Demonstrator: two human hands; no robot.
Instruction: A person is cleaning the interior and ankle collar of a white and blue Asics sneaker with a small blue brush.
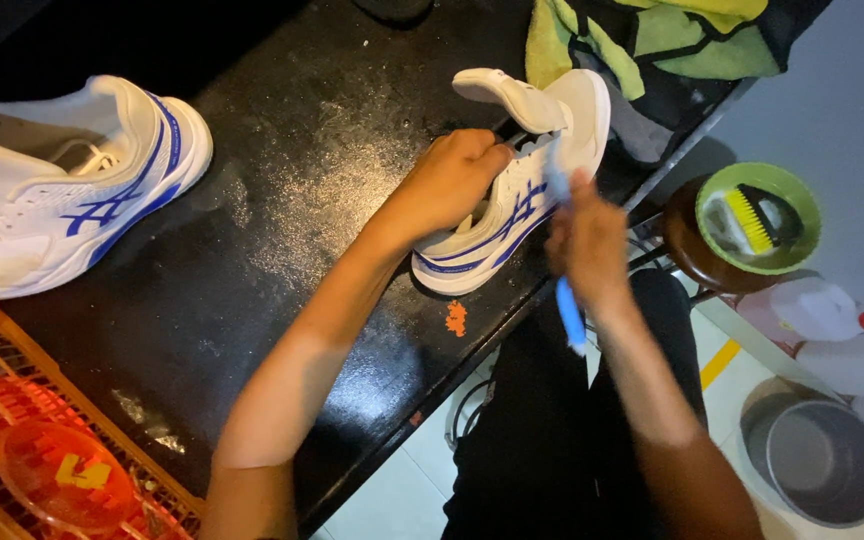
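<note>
A white sports shoe with blue stripes (512, 215) lies on its side near the edge of a black table (282, 200). My left hand (447, 180) grips it at the opening, fingers inside. My right hand (587, 245), blurred by motion, holds a blue toothbrush (570, 310) with its head against the shoe's side. A second matching white and blue shoe (62, 190) rests at the table's far left.
An orange plastic crate (12, 440) stands at lower left. A green and black cloth (652, 40) lies at the top. A green bowl holding a yellow-bristled scrub brush (757, 215) sits on a stool, with a white jug (832, 330) and a metal pot (822, 460) on the floor.
</note>
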